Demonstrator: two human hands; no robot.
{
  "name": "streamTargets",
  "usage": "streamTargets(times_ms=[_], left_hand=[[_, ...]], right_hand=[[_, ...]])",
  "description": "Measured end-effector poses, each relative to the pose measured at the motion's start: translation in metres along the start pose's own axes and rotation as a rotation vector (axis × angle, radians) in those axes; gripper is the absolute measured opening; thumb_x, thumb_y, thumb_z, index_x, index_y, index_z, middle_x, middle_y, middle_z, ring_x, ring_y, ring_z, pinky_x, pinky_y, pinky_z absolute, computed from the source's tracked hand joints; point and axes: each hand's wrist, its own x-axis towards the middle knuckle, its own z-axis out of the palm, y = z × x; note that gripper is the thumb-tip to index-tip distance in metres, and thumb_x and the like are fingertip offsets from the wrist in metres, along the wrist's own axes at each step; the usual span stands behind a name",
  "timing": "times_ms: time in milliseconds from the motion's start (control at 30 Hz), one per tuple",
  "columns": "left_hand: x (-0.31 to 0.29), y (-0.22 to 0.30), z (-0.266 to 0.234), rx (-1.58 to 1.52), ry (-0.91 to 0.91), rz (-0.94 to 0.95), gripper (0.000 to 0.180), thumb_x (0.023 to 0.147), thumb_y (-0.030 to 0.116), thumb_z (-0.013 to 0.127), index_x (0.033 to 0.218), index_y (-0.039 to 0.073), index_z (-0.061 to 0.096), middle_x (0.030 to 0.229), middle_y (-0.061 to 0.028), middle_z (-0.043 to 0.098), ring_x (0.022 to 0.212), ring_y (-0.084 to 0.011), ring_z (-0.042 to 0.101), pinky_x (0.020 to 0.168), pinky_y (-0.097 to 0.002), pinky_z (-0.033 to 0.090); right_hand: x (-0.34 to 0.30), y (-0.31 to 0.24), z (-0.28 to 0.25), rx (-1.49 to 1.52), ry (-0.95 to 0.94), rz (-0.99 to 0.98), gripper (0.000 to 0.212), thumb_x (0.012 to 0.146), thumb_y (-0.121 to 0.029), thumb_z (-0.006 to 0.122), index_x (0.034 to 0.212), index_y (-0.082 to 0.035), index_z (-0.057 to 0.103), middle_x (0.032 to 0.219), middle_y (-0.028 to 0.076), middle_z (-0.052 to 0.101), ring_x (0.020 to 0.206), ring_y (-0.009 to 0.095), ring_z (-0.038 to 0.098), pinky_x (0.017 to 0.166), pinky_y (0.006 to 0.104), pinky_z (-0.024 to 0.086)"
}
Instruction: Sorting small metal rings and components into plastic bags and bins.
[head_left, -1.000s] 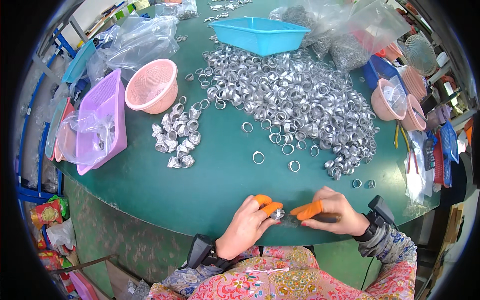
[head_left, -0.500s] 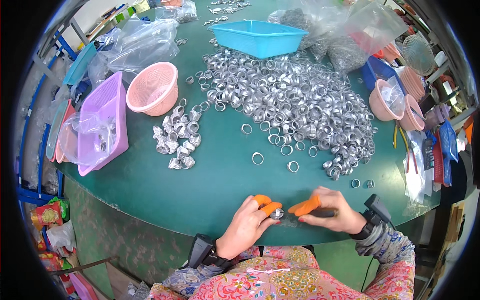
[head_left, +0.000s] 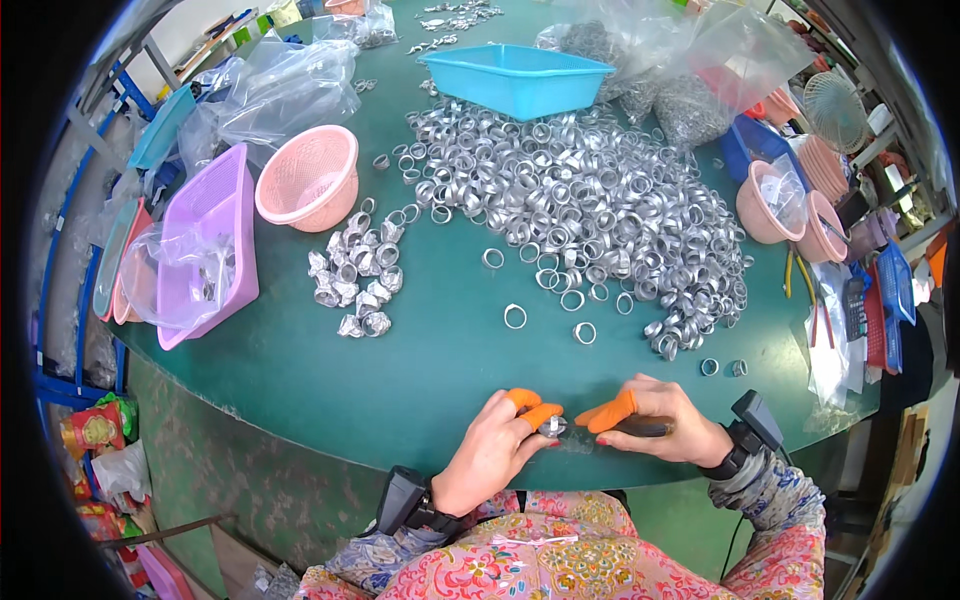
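At the table's near edge my left hand (head_left: 488,448), with orange finger covers, is closed in a pinch on a silver metal ring (head_left: 553,427). My right hand (head_left: 675,410), also wearing orange covers, grips a slim tool with a dark brown handle (head_left: 650,427); its working end is hidden by the fingers or too small to make out. The right fingertips are just to the right of the ring, a small gap apart. Beyond the hands spreads a large heap of silver rings (head_left: 600,200). A smaller group of chunkier rings (head_left: 357,270) lies to the left.
A blue basket (head_left: 515,90) stands behind the heap. Pink (head_left: 300,200) and purple (head_left: 240,265) baskets are at the left. Single rings (head_left: 585,333) lie between heap and hands. Clear plastic bags (head_left: 695,105), small pink baskets (head_left: 765,225) and pliers (head_left: 790,275) are at the right.
My right hand has turned slightly, so more of the brown handle shows. My left hand still pinches the ring in nearly the same place.
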Motion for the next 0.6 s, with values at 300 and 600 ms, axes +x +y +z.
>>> streamTargets(times_ms=[300, 600], left_hand=[[-0.028, 0.004, -0.039, -0.206, -0.036, -0.111, 0.036, 0.081, 0.004, 0.071, 0.117, 0.004, 0.065, 0.114, -0.0094, 0.064, 0.103, -0.0226, 0.061, 0.090, -0.0322, 0.049], [-0.141, -0.006, -0.145, -0.454, 0.716, -0.537, 0.031, 0.083, -0.004, 0.064, 0.112, -0.001, 0.053, 0.097, -0.0104, 0.065, 0.088, -0.0174, 0.065, 0.076, -0.0299, 0.054]], right_hand=[[-0.024, -0.005, -0.011, 0.575, 0.478, 0.327, 0.017, 0.082, -0.002, 0.069, 0.095, 0.005, 0.062, 0.100, 0.019, 0.070, 0.092, 0.017, 0.066, 0.082, 0.0287, 0.051], [-0.014, 0.000, 0.008, 0.654, 0.469, 0.248, 0.018, 0.080, -0.001, 0.070, 0.095, 0.003, 0.063, 0.096, 0.019, 0.071, 0.086, 0.018, 0.068, 0.078, 0.0262, 0.051]])
